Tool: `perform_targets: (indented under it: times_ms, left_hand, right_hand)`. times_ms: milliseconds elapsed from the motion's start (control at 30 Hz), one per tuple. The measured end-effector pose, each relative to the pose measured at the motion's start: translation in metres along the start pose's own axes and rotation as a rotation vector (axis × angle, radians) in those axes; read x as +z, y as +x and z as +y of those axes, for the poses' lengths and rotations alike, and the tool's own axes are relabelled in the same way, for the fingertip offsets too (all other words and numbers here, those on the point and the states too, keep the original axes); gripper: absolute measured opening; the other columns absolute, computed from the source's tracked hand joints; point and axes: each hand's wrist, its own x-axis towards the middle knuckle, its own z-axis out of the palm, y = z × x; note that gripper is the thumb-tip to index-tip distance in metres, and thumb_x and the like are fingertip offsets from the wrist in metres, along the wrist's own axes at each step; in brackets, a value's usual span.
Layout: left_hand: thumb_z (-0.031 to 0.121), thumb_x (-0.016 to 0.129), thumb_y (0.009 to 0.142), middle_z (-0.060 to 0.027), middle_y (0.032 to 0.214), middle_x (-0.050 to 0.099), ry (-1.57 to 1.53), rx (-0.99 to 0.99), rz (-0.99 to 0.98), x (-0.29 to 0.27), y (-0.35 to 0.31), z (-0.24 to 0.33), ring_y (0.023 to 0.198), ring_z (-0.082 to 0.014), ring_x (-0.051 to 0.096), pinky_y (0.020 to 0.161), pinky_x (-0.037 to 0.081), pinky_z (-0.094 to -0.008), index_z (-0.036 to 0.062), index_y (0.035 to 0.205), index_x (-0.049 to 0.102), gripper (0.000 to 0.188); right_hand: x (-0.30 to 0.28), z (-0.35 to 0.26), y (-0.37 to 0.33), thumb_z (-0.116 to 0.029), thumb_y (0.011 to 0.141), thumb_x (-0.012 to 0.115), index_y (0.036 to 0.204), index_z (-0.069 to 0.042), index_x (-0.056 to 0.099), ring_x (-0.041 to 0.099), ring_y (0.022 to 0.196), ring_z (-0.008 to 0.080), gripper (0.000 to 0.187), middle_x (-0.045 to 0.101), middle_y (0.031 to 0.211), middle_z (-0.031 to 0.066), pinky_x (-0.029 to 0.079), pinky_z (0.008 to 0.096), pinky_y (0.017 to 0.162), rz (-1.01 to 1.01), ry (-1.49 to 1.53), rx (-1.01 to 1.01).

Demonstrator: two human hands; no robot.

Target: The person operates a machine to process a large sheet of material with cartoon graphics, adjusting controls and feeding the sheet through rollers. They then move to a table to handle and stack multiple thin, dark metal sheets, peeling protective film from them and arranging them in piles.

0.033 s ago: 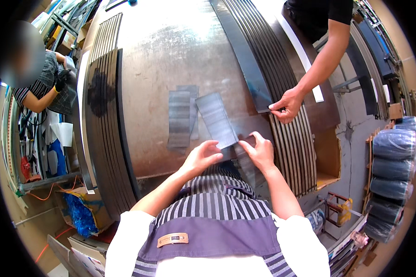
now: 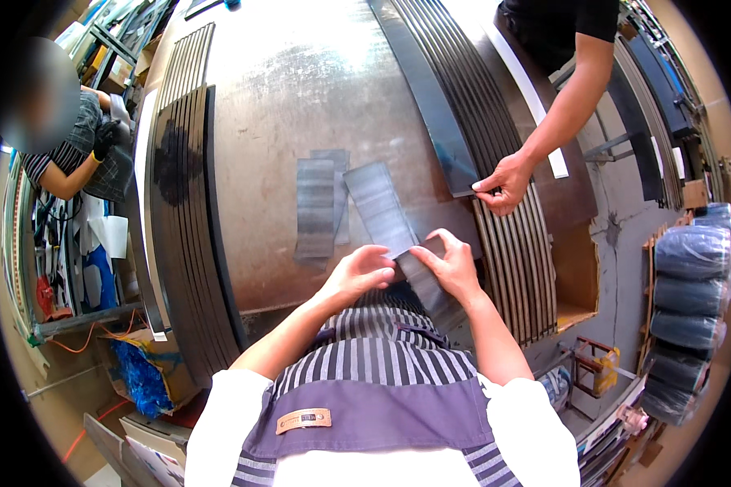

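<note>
My right hand point(image 2: 453, 268) pinches a thin grey strip point(image 2: 427, 284) near its top end. The strip slants down toward my apron, partly behind the hand. My left hand point(image 2: 353, 274) is beside that end, its thumb and fingers curved and apart, with nothing plainly gripped. Just beyond my fingertips a grey rectangular piece point(image 2: 375, 203) lies tilted on the metal table, its near end meeting the held strip. To its left are more flat grey pieces point(image 2: 314, 203), overlapping one another.
Long dark slats point(image 2: 191, 211) line the table's left side. Ribbed dark strips point(image 2: 463, 89) and a flat dark bar point(image 2: 430, 97) run along the right, where another person's hand point(image 2: 505, 187) holds the bar's end. A gloved co-worker point(image 2: 77, 154) stands at left. Wrapped rolls point(image 2: 690, 292) are stacked at right.
The grey strip in my right hand has moved up and left, its top end now meeting the tilted piece. My right hand has shifted slightly left; the left hand barely moved.
</note>
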Motion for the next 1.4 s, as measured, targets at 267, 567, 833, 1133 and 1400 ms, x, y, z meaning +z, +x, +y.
perform_targets:
  times_ms: [267,567,833,1133,1400]
  left_hand:
    - [0.021,0.071,0.084,-0.0038,0.100,0.059,-0.318,0.328,-0.303,0.000,-0.009,0.046,0.090,-0.0162,0.061,0.082,0.054,-0.0348,0.0026,0.102,0.056,0.030]
    - [0.017,0.065,0.088,-0.0055,0.102,0.062,-0.140,0.404,-0.085,-0.019,-0.036,0.069,0.087,-0.0151,0.062,0.083,0.051,-0.0310,0.0008,0.102,0.062,0.022]
    - [0.011,0.067,0.086,-0.0030,0.087,0.062,0.149,0.597,0.078,-0.039,-0.035,0.054,0.078,-0.0118,0.058,0.069,0.047,-0.0273,0.0019,0.088,0.061,0.010]
    - [0.016,0.059,0.090,-0.0039,0.097,0.061,-0.069,0.298,0.231,-0.025,-0.021,0.029,0.085,-0.0122,0.056,0.072,0.047,-0.0280,0.0024,0.108,0.057,0.022]
    - [0.014,0.060,0.091,0.0015,0.094,0.060,-0.176,0.283,0.212,0.019,-0.024,0.014,0.086,-0.0061,0.052,0.077,0.042,-0.0236,0.0031,0.105,0.059,0.018]
  right_hand:
    - [0.022,-0.060,0.032,-0.052,0.094,0.046,0.102,0.000,0.063,0.057,0.079,0.0097,0.055,0.063,0.085,0.0037,0.046,0.0244,0.071,-0.465,0.701,-0.118]
    - [0.063,-0.088,0.036,-0.057,0.091,0.048,0.099,0.000,0.064,0.051,0.057,0.0051,0.060,0.059,0.070,0.0007,0.038,0.0189,0.047,-0.351,0.791,-0.011]
    - [0.073,-0.100,0.035,-0.061,0.089,0.050,0.083,-0.003,0.062,0.051,0.061,0.0085,0.059,0.058,0.070,0.0015,0.040,0.0231,0.052,-0.447,0.751,0.233]
    - [0.098,-0.070,0.080,-0.048,0.092,0.054,0.073,-0.005,0.062,0.048,0.059,0.0075,0.048,0.058,0.068,-0.0012,0.040,0.0256,0.052,-0.021,0.904,0.100]
    - [0.099,-0.042,0.089,-0.040,0.093,0.057,0.074,-0.002,0.064,0.047,0.058,0.0075,0.043,0.057,0.066,-0.0006,0.039,0.0248,0.051,-0.007,1.029,0.200]
